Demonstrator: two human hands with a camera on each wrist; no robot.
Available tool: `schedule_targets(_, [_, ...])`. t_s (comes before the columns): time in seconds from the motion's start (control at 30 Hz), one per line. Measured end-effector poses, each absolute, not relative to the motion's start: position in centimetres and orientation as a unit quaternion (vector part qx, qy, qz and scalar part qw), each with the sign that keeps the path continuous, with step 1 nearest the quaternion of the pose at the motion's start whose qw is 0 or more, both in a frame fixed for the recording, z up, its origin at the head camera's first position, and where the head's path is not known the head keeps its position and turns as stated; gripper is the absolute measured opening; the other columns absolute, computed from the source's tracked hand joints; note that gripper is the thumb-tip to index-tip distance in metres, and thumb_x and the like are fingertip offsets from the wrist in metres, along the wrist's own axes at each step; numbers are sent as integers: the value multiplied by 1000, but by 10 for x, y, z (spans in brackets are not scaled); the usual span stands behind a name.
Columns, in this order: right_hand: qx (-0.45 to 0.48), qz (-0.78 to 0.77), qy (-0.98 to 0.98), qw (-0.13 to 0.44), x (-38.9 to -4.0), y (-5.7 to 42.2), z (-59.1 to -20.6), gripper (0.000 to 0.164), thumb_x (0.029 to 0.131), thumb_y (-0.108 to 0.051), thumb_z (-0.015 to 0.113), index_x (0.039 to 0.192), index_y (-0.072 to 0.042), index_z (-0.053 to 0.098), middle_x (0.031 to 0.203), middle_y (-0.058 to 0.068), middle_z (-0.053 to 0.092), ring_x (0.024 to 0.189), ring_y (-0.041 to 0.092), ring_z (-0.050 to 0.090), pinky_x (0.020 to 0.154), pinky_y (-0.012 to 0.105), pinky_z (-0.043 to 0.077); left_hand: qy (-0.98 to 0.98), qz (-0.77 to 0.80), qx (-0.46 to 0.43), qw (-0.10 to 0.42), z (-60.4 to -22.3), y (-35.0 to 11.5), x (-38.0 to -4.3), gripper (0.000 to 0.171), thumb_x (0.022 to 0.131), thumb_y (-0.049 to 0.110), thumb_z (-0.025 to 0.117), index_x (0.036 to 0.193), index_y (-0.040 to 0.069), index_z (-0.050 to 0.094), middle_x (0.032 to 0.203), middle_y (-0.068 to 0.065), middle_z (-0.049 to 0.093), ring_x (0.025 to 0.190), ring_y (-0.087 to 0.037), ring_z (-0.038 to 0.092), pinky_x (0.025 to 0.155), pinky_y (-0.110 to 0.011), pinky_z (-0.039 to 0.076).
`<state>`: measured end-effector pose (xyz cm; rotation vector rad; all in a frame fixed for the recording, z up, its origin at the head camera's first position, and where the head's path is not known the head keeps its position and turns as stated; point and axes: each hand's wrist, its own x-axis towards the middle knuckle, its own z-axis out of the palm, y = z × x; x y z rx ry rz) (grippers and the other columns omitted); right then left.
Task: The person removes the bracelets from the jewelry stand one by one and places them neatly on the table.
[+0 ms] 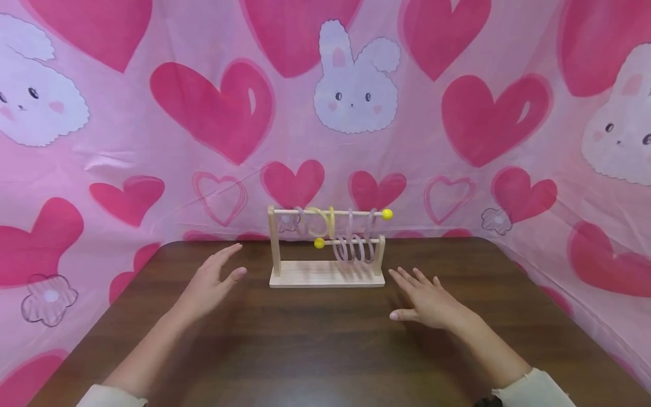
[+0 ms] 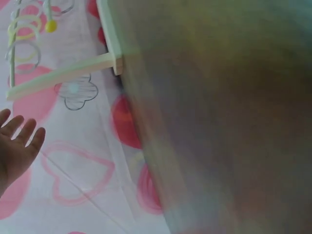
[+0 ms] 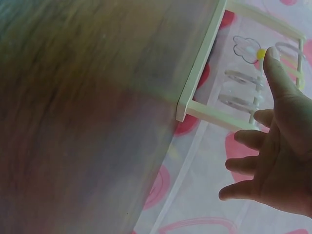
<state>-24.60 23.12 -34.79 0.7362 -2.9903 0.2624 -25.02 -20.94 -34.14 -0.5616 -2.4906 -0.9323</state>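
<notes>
A pale wooden rack (image 1: 327, 273) stands on the table, with a tall post on the left and a short post on the right. Its upper rod (image 1: 363, 213) bears several clear and yellow rings (image 1: 332, 221) and ends in a yellow ball (image 1: 387, 214). More clear rings (image 1: 342, 249) hang on the lower rod, which has a yellow ball (image 1: 319, 243) at its left end. To the left of the rack my left hand (image 1: 207, 284) hovers with fingers extended, holding nothing. On the other side my right hand (image 1: 426, 299) is spread, fingers towards the short post, also holding nothing.
The dark brown wooden table (image 1: 325, 345) reaches back to a pink cloth (image 1: 351, 152) printed with hearts and rabbits, which hangs behind and along both sides. The rack stands near the table's far edge.
</notes>
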Motion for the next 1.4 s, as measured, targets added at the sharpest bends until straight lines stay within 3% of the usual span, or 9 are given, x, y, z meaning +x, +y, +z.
schedule_targets(0.17, [240,84,-967,25,-246,230,-351,88,79,-58,60,145,-10,26,144,20,31,130,47,21,91,72,16,-862,-434,-176,193,-328,-208,-259,45,97,27,48,136,4,41,124,-23,51,107,-39,53,87,-53,42])
schedule_targets(0.4, [247,94,-964,25,-246,226,-351,84,81,-49,64,145,-11,26,143,20,32,129,47,22,92,71,15,-833,-500,-148,186,-308,-197,-281,51,99,36,41,136,2,40,138,-20,41,124,-36,39,101,-50,29])
schedule_targets(0.67, [254,92,-963,25,-247,222,-351,86,80,-56,60,145,-10,26,143,20,32,130,46,21,93,71,16,-774,-594,-129,177,-298,-185,-306,46,99,27,42,135,-2,39,135,-23,43,122,-32,41,100,-43,33])
schedule_targets(0.83, [256,92,-962,22,-247,221,-352,90,79,-65,53,145,-10,26,144,19,31,131,45,21,94,70,17,-691,-691,-149,152,-294,-180,-316,50,100,25,37,137,-8,30,141,-22,34,125,-32,36,101,-41,32])
schedule_targets(1.07, [255,94,-962,25,-246,219,-353,84,81,-50,63,145,-10,26,144,19,32,131,45,22,93,70,17,-661,-719,-158,144,-289,-172,-331,49,101,21,37,136,-12,27,140,-26,32,128,-36,32,104,-44,27])
schedule_targets(1.4, [258,100,-961,25,-247,218,-356,84,81,-49,64,145,-9,26,144,19,32,131,44,22,93,70,17,-669,-716,-157,121,-288,-159,-346,50,100,22,40,137,-10,29,141,-27,30,129,-36,30,104,-44,27])
